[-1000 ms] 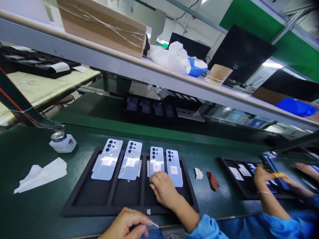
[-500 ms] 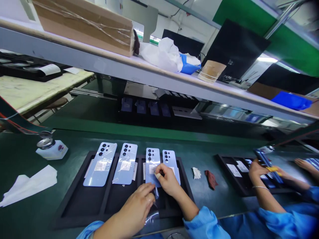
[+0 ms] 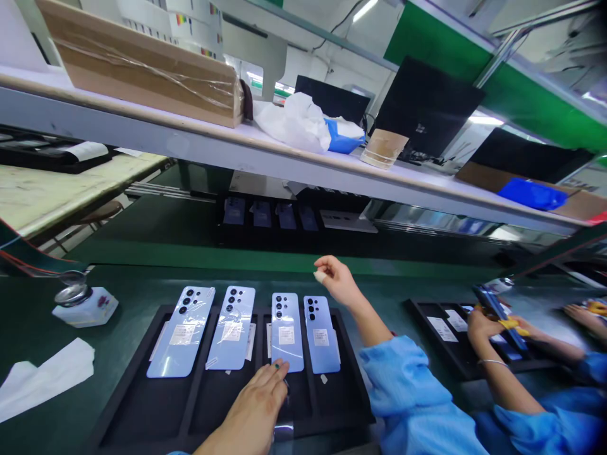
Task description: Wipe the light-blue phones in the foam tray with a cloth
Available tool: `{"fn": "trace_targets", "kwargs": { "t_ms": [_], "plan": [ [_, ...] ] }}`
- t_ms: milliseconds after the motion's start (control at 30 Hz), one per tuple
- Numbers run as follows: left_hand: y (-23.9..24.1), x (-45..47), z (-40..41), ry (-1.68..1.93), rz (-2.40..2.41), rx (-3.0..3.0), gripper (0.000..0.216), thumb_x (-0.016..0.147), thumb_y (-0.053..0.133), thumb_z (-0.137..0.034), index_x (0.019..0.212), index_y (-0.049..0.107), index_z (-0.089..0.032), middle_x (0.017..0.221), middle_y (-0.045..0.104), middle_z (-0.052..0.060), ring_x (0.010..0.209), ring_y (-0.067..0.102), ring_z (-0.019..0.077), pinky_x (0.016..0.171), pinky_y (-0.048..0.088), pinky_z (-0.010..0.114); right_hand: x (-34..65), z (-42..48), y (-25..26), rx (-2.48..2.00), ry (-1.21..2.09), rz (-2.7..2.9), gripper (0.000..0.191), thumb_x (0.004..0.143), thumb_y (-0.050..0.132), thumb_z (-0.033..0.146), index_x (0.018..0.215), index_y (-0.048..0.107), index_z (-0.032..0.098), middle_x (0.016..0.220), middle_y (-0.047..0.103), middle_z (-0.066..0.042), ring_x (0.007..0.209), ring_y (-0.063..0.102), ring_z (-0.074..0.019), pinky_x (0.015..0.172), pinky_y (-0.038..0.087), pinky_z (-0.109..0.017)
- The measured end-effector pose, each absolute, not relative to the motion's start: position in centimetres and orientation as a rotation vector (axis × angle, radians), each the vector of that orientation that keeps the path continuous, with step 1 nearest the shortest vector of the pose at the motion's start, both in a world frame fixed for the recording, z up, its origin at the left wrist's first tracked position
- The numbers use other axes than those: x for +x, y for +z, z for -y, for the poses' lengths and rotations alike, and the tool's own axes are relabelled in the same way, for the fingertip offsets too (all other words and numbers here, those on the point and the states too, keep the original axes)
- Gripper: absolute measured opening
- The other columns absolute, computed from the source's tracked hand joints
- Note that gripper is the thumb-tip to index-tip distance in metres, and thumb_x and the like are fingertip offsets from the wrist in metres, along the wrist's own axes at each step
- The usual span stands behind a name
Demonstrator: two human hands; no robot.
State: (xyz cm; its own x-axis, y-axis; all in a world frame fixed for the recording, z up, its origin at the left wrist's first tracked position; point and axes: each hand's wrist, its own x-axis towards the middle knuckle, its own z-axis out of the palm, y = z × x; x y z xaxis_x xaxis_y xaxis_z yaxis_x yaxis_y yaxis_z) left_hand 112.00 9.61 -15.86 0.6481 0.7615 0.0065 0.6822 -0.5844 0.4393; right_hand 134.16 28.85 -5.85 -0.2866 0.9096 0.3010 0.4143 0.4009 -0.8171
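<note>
A black foam tray (image 3: 142, 404) holds several light-blue phone back covers side by side. My left hand (image 3: 256, 404) lies with fingers stretched flat, its tips on the lower edge of the third cover (image 3: 287, 328). That cover looks smooth; the first cover (image 3: 180, 332) and second cover (image 3: 231, 328) carry wrinkled clear film. My right hand (image 3: 336, 278) is raised beyond the tray over the green belt, thumb and forefinger pinched, with white tape on a fingertip. What it pinches I cannot make out. The fourth cover (image 3: 321, 332) lies just below it.
A white dispenser bottle (image 3: 83, 306) and a white cloth (image 3: 45, 376) lie left of the tray. At the right, a co-worker's hands (image 3: 481, 325) hold a phone over a second black tray (image 3: 446, 328). A grey shelf (image 3: 190, 142) with boxes overhangs the belt.
My right hand left the third cover and rose forward past the tray. My left hand moved up from the near edge and flattened onto that cover's lower end. The view tilted slightly.
</note>
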Motion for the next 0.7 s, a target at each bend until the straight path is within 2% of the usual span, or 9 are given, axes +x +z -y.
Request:
{"fn": "trace_targets", "kwargs": {
  "t_ms": [67,167,200,267,400,533,600,700],
  "plan": [
    [-15.8,111.9,-9.6,0.316,-1.135,2.467,0.04,0.072,0.048,0.0,0.107,0.064,-0.013,0.152,0.04,0.015,0.139,0.042,0.03,0.114,0.04,0.047,133.6,-25.7,-5.8,-1.089,0.813,2.045,0.033,0.077,0.068,0.028,0.108,0.062,0.019,0.093,0.061,-0.003,0.087,0.058,-0.0189,0.084,0.047,-0.034],
    [-16.0,111.8,-9.5,0.393,-1.145,2.465,0.041,0.071,0.048,0.001,0.106,0.064,-0.013,0.153,0.039,0.017,0.138,0.044,0.0304,0.112,0.042,0.046,133.1,-20.1,-8.0,-1.069,0.782,2.487,0.055,0.076,0.079,0.032,0.126,0.06,0.021,0.121,0.06,-0.009,0.111,0.053,-0.0259,0.1,0.042,-0.042],
    [-16.1,111.8,-9.5,0.412,-1.147,2.464,0.044,0.07,0.047,0.001,0.108,0.064,-0.013,0.152,0.04,0.017,0.137,0.045,0.0304,0.111,0.043,0.046,133.0,-18.5,-9.1,-1.115,0.758,2.553,0.057,0.075,0.081,0.031,0.127,0.06,0.021,0.124,0.058,-0.01,0.112,0.052,-0.0265,0.101,0.042,-0.042],
    [-16.5,111.8,-9.4,0.445,-1.15,2.468,0.05,0.069,0.046,0.003,0.113,0.063,-0.013,0.152,0.041,0.017,0.137,0.045,0.0298,0.112,0.043,0.046,132.9,-16.4,-11.5,-1.206,0.625,2.586,0.047,0.077,0.079,0.026,0.121,0.063,0.02,0.124,0.059,-0.01,0.113,0.051,-0.0272,0.101,0.041,-0.043],
    [-17.1,112.1,-9.3,0.461,-1.19,2.518,0.055,0.072,0.043,0.005,0.122,0.06,-0.012,0.149,0.045,0.017,0.137,0.045,0.0288,0.111,0.044,0.046,132.3,-15.9,-14.3,-1.213,0.384,2.565,0.012,0.088,0.065,0.021,0.099,0.072,0.022,0.115,0.065,-0.006,0.108,0.052,-0.0251,0.096,0.042,-0.041],
    [-17.2,112.3,-9.3,0.467,-1.202,2.57,0.049,0.075,0.044,0.004,0.117,0.063,-0.012,0.146,0.05,0.016,0.133,0.051,0.0289,0.109,0.047,0.045,131.9,-18.8,-12.3,-1.104,0.494,2.555,0.01,0.084,0.065,0.012,0.08,0.071,0.019,0.094,0.07,-0.004,0.091,0.058,-0.0202,0.089,0.044,-0.034],
    [-17.1,112.3,-9.3,0.478,-1.188,2.585,0.047,0.076,0.045,0.003,0.116,0.064,-0.012,0.144,0.052,0.016,0.131,0.053,0.0292,0.108,0.048,0.044,132.1,-21.4,-10.3,-1.121,0.537,2.477,0.01,0.079,0.067,0.009,0.073,0.07,0.017,0.081,0.069,-0.002,0.078,0.059,-0.0163,0.078,0.045,-0.028],
    [-17.1,112.3,-9.4,0.49,-1.202,2.585,0.041,0.08,0.045,0.002,0.112,0.065,-0.013,0.142,0.054,0.016,0.13,0.054,0.0294,0.107,0.049,0.045,133.0,-26.0,-7.3,-1.245,0.463,2.245,0.011,0.076,0.067,0.009,0.066,0.066,0.014,0.068,0.065,0.0,0.062,0.053,-0.012,0.062,0.04,-0.024]
  ]
}}
